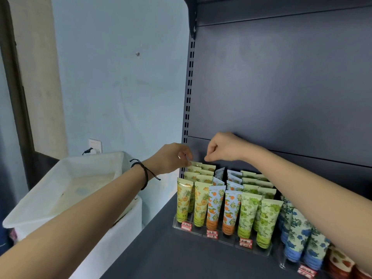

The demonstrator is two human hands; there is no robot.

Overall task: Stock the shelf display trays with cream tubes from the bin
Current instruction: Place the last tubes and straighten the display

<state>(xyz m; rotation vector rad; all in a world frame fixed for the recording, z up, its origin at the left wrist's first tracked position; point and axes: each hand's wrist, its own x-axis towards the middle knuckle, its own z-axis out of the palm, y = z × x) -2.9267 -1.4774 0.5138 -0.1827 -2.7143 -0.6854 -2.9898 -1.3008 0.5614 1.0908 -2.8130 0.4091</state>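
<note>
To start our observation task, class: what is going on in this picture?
A person is stocking a dark shelf. The left hand pinches the top of the rearmost yellow tube in the clear tray, while the right hand hovers curled above the back rows, with nothing visible in it. Orange tubes and green tubes fill the neighbouring rows. The white bin on the left looks nearly empty.

Bin [60, 164] left of the shelf [161, 250], cream tubes [229, 210] upright in a tray [221, 238] on it, second tray [285, 265] just right.
</note>
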